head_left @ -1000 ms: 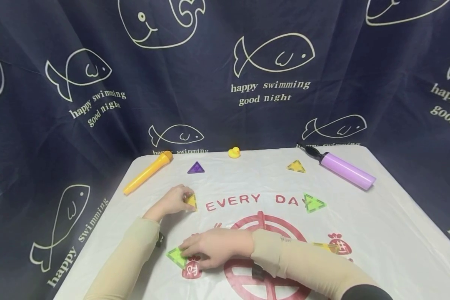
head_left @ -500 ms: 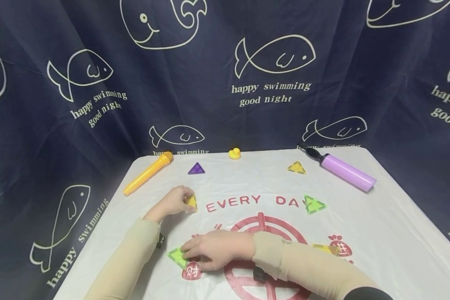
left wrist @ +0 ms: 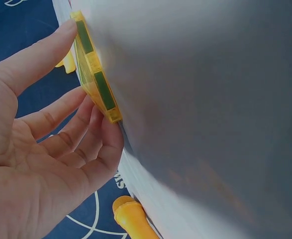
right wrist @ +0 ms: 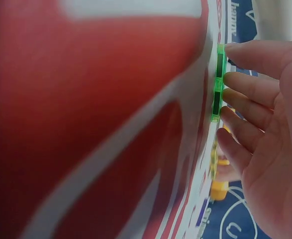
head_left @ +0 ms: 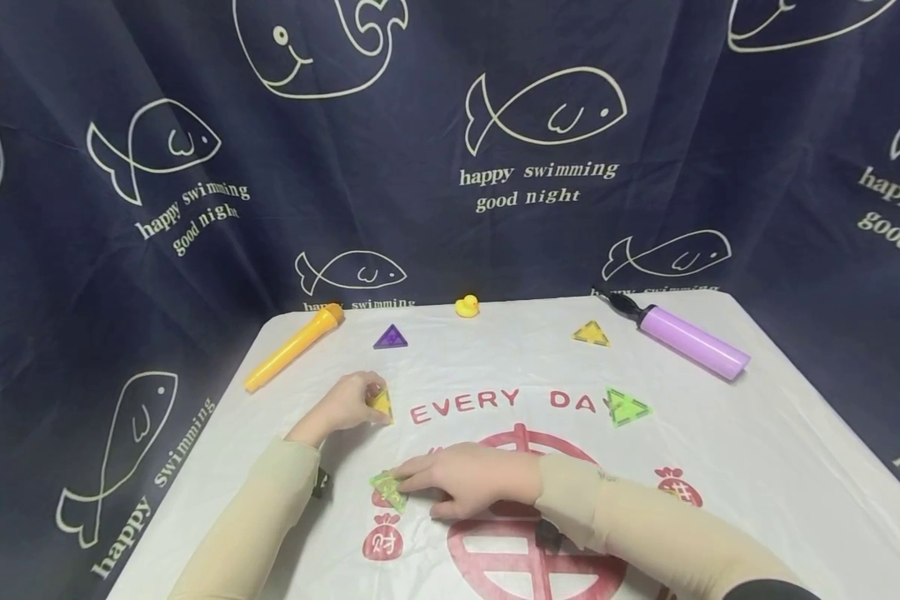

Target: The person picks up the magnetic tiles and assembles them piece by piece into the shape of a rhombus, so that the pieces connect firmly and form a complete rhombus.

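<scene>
My left hand point(head_left: 347, 403) is at the left of the table, pinching a yellow triangular magnetic tile point(head_left: 382, 403) that lies on the sheet. In the left wrist view the thumb is at one corner of the yellow tile point(left wrist: 93, 64) and the curled fingers are along its other side. Nearer the front, my right hand point(head_left: 468, 479) reaches leftward, its nearly straight fingertips resting on a green triangular magnetic tile point(head_left: 390, 490). The right wrist view has this green tile point(right wrist: 219, 82) lying flat under the fingertips.
Along the back stand a toy microphone point(head_left: 296, 346), purple triangle tile point(head_left: 391, 337), rubber duck point(head_left: 467, 306), yellow tile point(head_left: 592, 333) and purple hand pump point(head_left: 693, 340). Another green tile point(head_left: 627, 407) lies at the right. A printed white sheet point(head_left: 765, 467) covers the table.
My right hand has slid the green tile away from the front edge and to the right, turning it. Its sleeve now covers most of a yellow tile at the right. The left hand stays put.
</scene>
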A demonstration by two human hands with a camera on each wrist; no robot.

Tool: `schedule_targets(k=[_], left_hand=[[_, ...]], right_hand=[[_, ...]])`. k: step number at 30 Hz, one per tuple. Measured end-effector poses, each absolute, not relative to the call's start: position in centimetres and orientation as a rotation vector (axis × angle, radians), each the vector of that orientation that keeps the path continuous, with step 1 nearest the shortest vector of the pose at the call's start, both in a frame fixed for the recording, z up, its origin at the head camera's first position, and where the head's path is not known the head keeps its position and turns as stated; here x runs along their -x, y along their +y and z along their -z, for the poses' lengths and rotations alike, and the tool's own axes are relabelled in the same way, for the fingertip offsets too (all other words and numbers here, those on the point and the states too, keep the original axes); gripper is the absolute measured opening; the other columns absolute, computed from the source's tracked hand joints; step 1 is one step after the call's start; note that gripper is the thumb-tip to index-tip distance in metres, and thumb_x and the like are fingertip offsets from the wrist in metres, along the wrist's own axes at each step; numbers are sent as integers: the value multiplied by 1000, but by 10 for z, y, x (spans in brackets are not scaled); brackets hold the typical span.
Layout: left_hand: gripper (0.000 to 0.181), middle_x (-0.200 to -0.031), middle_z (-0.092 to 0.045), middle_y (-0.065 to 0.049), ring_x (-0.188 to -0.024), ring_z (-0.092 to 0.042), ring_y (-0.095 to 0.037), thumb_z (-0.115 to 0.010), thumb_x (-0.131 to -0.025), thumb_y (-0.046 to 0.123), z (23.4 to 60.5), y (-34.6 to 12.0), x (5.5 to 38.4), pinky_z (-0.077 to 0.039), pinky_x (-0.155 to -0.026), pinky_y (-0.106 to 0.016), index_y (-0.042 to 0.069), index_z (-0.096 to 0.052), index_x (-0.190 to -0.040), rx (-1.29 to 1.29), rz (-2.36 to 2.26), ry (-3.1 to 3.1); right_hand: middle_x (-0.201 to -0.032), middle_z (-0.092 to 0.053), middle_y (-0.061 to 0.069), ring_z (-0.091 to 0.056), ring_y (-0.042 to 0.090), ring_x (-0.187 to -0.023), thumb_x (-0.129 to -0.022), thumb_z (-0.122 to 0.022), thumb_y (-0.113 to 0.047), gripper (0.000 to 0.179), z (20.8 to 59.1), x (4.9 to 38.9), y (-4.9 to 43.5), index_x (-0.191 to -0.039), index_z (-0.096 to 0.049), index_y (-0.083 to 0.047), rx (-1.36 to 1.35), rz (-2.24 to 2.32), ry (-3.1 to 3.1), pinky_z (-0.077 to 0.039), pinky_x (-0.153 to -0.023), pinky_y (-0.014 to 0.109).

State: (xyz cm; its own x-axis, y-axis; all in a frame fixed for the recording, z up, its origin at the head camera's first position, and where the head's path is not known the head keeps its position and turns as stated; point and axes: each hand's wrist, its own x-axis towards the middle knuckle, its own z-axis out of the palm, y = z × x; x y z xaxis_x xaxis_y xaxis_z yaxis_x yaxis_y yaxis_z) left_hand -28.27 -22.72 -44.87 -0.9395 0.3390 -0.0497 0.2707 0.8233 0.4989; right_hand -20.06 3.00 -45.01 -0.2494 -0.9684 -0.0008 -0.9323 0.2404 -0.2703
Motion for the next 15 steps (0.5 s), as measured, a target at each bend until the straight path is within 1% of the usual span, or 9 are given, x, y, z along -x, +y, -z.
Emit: schedule_targets(k=[9,15], left_hand=[[61,-104,-69,-12,-89,-63,-25,-95,-68,17,452,-228,284,-54,-86,-46,-1,-66,-119,-439,-772,2876],[62,-106,-68,-13,-91,-63,-25,-95,-69,16,452,-226,283,-54,-86,-45,-1,-65,-120,-388,-791,2869]], right_hand=[[-154,-49,0,-44,14,-142,-96,-67,-22,52,452,209,58,-146,-57,-13,1665,404,2412,-39,-113,31],[-155,-49,1,-45,16,-141,-95,-66,-21,52,453,218,80,-146,-58,-13,1532,390,2496,-40,-113,35]])
